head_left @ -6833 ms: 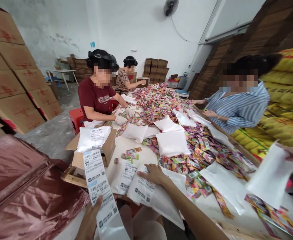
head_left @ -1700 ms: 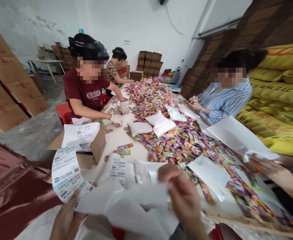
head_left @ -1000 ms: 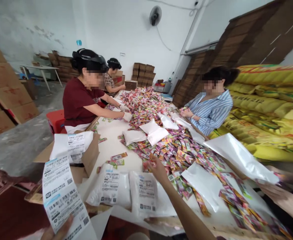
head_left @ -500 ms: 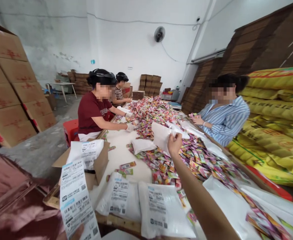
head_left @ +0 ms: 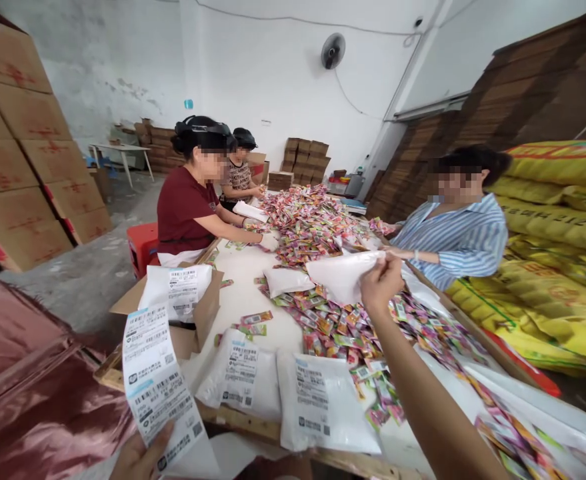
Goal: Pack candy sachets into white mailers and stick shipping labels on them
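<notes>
My right hand (head_left: 381, 283) reaches out over the table and pinches the corner of a filled white mailer bag (head_left: 340, 273), lifted above the heap of colourful sachets (head_left: 337, 313). My left hand (head_left: 140, 459) at the bottom edge grips a strip of printed shipping labels (head_left: 155, 380). Two labelled white mailers (head_left: 245, 377) (head_left: 317, 403) lie on the near end of the table in front of me. Another filled white bag (head_left: 285, 280) rests beyond them.
A cardboard box (head_left: 193, 313) with a labelled mailer on top stands at the table's left edge. Three people sit at the table (head_left: 245, 273) sorting sachets. Stacked cartons (head_left: 27, 147) stand left, yellow sacks (head_left: 557, 227) right, reddish plastic (head_left: 37, 393) at near left.
My right hand has taken a filled white bag from the pile and lifted it a little toward me. The label strip stays in my left hand.
</notes>
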